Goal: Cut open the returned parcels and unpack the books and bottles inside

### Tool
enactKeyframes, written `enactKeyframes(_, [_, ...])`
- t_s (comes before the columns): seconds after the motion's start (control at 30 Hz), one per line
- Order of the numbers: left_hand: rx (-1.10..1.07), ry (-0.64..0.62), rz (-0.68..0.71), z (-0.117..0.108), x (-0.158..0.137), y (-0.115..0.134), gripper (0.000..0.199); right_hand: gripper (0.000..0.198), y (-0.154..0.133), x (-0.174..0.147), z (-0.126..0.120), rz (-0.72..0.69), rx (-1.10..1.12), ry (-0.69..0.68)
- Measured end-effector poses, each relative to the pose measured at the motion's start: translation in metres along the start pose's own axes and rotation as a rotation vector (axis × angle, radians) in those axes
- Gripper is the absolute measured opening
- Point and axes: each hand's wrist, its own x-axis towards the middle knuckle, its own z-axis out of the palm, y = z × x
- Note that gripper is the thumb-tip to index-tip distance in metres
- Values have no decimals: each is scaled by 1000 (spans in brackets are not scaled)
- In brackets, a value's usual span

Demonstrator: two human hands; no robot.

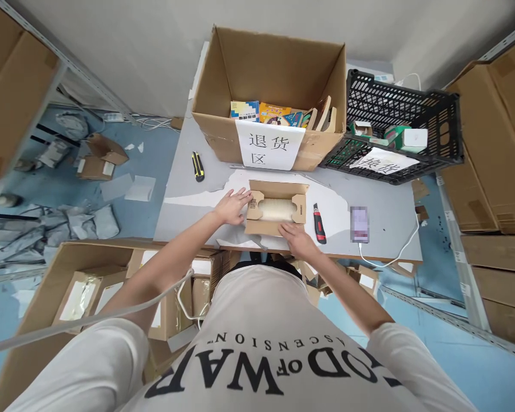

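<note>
A small open cardboard box (276, 227) lies on the table in front of me, its flaps folded outward. Inside it sits a pale, cream-coloured rounded item (277, 210), held between two cut-out cardboard inserts; I cannot make out its kind. My left hand (234, 207) rests at the box's left side, fingers stretched and spread, fingertips touching the edge. At the near right corner, my right hand (298, 240) has its fingers over the front flap and grips it. A red and black utility knife (319, 224) lies just right of the box.
Behind stands a large cardboard box (278, 63) holding several books, with a paper sign on its front. Right of it is a black plastic crate (444, 126) with small boxes. A yellow-black utility knife (198, 166) lies left; a phone (359, 224) with its cable lies right.
</note>
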Motion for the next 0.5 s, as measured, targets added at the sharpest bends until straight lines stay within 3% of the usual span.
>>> enactKeyframes(0.1, [42,94,-19,-19,10,29,43,51,6,25,-42,0,23,-80])
enactKeyframes(0.2, [91,33,187,-24,34,58,30,42,7,63,-66,43,-124,-200])
enactKeyframes(0.27, [164,-89,237,-19,50,70,27,35,5,86,-68,80,-236,-304])
enactKeyframes(0.37, [256,-223,171,-4,68,76,26,30,2,108,-56,121,-320,-383])
enactKeyframes(0.43, [255,-205,110,9,75,76,26,27,2,115,-47,161,-330,-372])
enactKeyframes(0.5, [165,-118,14,20,78,76,25,23,3,117,-40,169,-196,-232])
